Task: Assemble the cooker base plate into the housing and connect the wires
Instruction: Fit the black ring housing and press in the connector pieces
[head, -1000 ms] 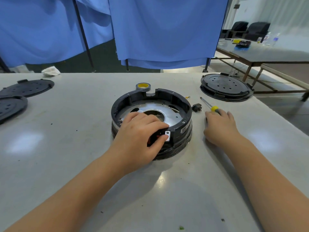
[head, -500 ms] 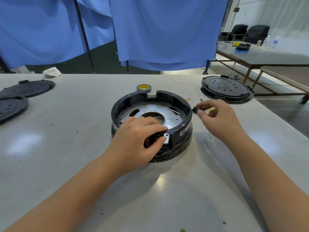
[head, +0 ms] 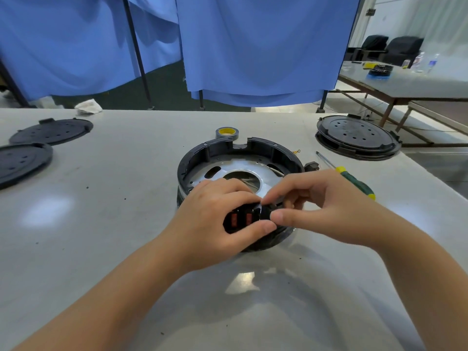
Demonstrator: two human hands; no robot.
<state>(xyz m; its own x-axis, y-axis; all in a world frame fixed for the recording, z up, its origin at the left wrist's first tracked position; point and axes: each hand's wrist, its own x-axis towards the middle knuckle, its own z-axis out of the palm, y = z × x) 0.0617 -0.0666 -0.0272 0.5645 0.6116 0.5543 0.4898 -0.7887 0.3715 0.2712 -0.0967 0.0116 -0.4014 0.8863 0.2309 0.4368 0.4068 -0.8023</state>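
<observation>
A person's two bare forearms reach forward over a pale grey table (head: 106, 224), and both hands meet at the near rim of a round black cooker housing (head: 202, 158). The left hand (head: 210, 219) curls around a black connector block with two red inserts (head: 240, 219), thumb beneath it and fingers over its top, holding it against the housing's rim. The right hand (head: 326, 211) comes in from the other side, thumb and forefinger pinched together on a small dark part just beside that block; what the part is cannot be told. Beyond the fingers, inside the housing, lies the silver metal base plate (head: 243, 168) with a large round hole at its centre. Just past the right hand's knuckles a screwdriver with a green and yellow handle (head: 354, 181) lies on the table. Farther beyond the hands sits a roll of grey tape with a yellow core (head: 227, 133). Well out to the right hand's side is a stack of black round covers (head: 357, 135); far off to the left hand's side lie two more black round covers (head: 50, 131). Blue curtains (head: 253, 46) hang behind the table.
</observation>
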